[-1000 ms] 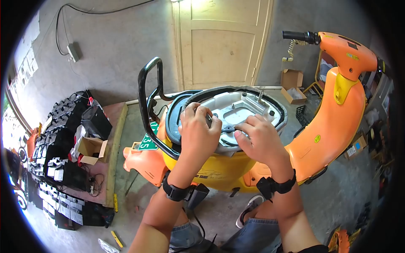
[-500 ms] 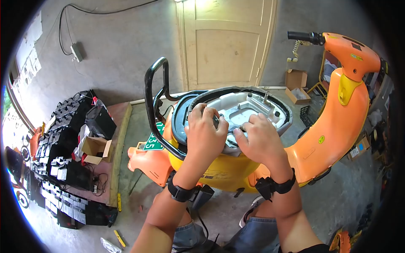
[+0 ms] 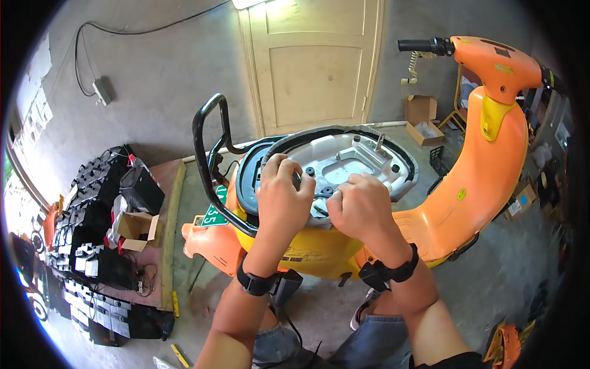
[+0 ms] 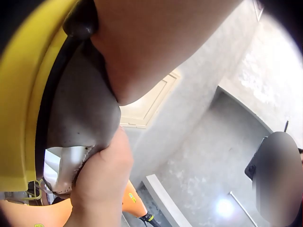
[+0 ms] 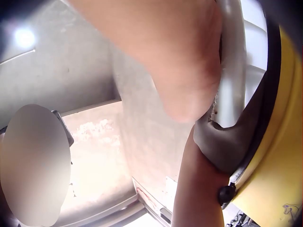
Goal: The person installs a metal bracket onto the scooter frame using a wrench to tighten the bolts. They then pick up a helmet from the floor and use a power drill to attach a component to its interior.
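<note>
An upturned scooter seat (image 3: 322,148) with a white plastic underside lies over the yellow body (image 3: 307,253) of an orange scooter. Its grey cover (image 4: 80,104) wraps the rim, and a flap of it stretches between the two hands in both wrist views. At the near left rim my left hand (image 3: 284,198) grips the cover edge with bent fingers. Close to its right, my right hand (image 3: 367,209) pinches the cover with fingers curled in, knuckles up. The fingertips of both hands are mostly hidden. A dark round knob (image 5: 227,194) shows beside the flap.
A black grab rail (image 3: 198,141) rises left of the seat; the orange handlebar (image 3: 501,71) stands to the right. Several black batteries (image 3: 92,203) and an open carton (image 3: 138,230) are on the left. Yellow-handled tools (image 3: 179,355) lie on the floor.
The right hand has shifted a little left, nearer the left hand, and its fingers are curled in tighter. The left hand stays at the near left rim. The head view has swung slightly.
</note>
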A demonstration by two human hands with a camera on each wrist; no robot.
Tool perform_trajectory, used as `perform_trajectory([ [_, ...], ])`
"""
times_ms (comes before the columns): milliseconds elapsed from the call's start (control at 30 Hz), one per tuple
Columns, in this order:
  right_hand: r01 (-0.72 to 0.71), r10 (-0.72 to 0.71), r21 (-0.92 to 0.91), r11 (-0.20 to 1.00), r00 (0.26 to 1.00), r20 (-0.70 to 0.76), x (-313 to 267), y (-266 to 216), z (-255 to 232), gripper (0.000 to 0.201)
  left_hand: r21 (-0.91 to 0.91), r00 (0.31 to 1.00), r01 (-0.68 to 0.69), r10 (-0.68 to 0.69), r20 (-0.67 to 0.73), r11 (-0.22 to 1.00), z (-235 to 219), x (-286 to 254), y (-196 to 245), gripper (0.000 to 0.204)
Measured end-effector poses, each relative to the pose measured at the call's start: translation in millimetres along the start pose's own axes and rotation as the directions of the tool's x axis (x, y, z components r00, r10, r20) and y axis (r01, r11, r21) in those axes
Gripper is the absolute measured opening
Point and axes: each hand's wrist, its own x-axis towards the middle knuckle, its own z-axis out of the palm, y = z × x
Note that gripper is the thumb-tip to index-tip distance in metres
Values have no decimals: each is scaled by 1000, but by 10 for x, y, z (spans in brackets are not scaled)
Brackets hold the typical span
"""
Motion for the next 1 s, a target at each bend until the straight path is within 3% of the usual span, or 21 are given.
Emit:
perform_trajectory([
  [67,76,-76,-6,997,996,-37,-31,18,5,30,-14,999,-24,24,-37,1000,42,-2,-69,21],
  [200,56,-56,38,998,998,-11,-44,19,-74,38,-64,1000,-13,14,6,998,9,24,-85,23],
  [267,69,-76,61,996,989,123,-15,50,-173,50,-74,1000,-2,3,14,997,15,43,-91,23],
  [300,68,-75,63,996,990,123,5,76,-215,50,-104,1000,-5,7,12,995,13,45,-96,24],
  [367,-46,-23,235,971,959,282,63,134,-280,57,-132,1000,-7,8,5,991,8,46,-118,24],
  [400,-41,-28,237,971,959,283,97,140,-299,57,-146,1000,1,0,6,989,13,47,-129,22],
  [467,-125,-24,293,948,889,457,161,154,-336,59,-166,1000,8,-8,-3,986,6,58,-133,21],
  [500,51,-105,198,979,956,274,147,142,-201,53,-172,1000,17,-16,8,985,-2,57,-128,21],
  [600,-1,-5,34,999,981,196,74,57,-150,45,-183,999,30,-27,19,983,-18,72,-106,20],
  [667,-22,19,15,1000,981,191,60,-53,-181,42,-276,997,82,-75,37,958,-38,80,-126,19],
  [900,-9,29,-186,983,994,105,-56,-285,-186,43,-321,994,99,-77,79,942,-59,105,-149,20],
  [1000,-7,53,-222,975,978,202,-56,-346,-280,45,-379,986,152,-115,119,913,-57,95,-135,25],
])
